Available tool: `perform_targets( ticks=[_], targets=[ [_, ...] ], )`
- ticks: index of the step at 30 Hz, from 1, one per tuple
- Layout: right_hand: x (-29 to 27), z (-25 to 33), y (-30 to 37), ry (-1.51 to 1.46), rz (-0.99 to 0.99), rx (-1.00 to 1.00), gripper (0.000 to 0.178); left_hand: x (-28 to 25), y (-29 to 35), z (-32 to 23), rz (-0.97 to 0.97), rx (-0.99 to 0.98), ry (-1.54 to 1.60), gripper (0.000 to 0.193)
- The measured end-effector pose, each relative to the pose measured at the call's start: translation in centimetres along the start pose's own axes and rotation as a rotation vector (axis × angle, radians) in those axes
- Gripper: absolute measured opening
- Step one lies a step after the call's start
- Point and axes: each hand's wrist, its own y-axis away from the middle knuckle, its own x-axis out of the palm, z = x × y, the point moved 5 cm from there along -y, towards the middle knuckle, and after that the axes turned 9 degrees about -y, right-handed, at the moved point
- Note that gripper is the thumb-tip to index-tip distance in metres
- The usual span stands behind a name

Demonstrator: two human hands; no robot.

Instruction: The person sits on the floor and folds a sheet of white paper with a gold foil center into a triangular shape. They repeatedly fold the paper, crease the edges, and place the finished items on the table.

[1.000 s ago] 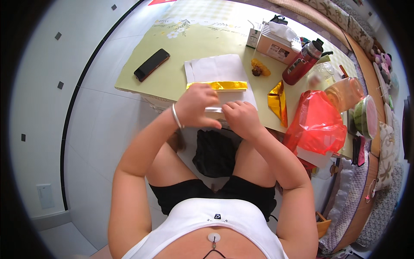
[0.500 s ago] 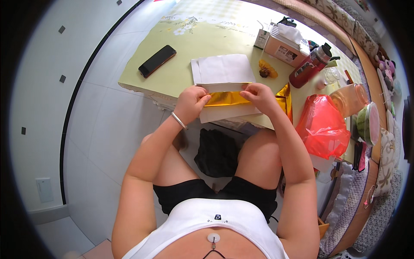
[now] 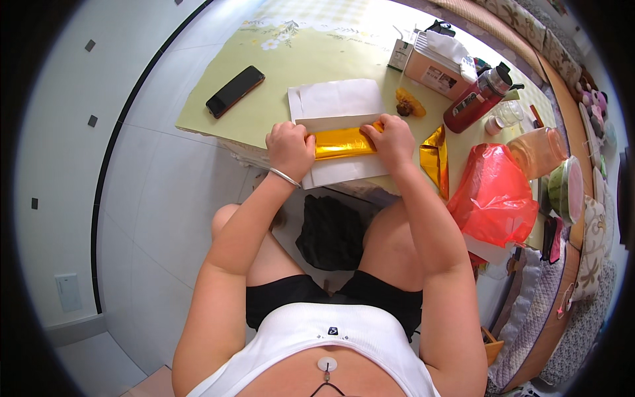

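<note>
A strip of shiny gold foil paper (image 3: 345, 142) lies across sheets of white paper (image 3: 338, 99) at the table's near edge. My left hand (image 3: 291, 151) is closed on the strip's left end, with a light bangle at the wrist. My right hand (image 3: 395, 143) pinches its right end, thumb over the foil and fingers curled behind. Some white paper sticks out below the strip, toward me. Right of my right hand rests a separate folded gold foil piece (image 3: 434, 161), touched by neither hand.
A phone (image 3: 235, 91) lies at the left on the table cover (image 3: 264, 56). Toward the right stand a tissue box (image 3: 438, 73), a small carton (image 3: 399, 54), a red flask (image 3: 477, 102), an orange-tinted jar (image 3: 539, 152), a red plastic bag (image 3: 496, 198) and a cut watermelon (image 3: 564, 190).
The white edge held up above the foil has been folded down, so more gold now faces up between my hands. Both hands have shifted, and their fingers have curled further over the ends.
</note>
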Motion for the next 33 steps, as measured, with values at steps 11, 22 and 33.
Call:
perform_targets(
  ticks=[11, 22, 33],
  targets=[
    [0.1, -0.2, 0.2, 0.005, -0.053, -0.059, 0.03, 0.3, 5.0, -5.5, 0.13, 0.549, -0.014, 0.092],
    [0.2, -0.6, 0.3, 0.019, -0.076, -0.08, 0.024, 0.6, 4.7, -5.3, 0.116, 0.524, -0.048, 0.091],
    [-0.7, 1.1, 2.1, 0.131, -0.152, -0.385, 0.055, 0.4, 4.8, -5.9, 0.147, 0.516, -0.048, 0.083]
  ],
)
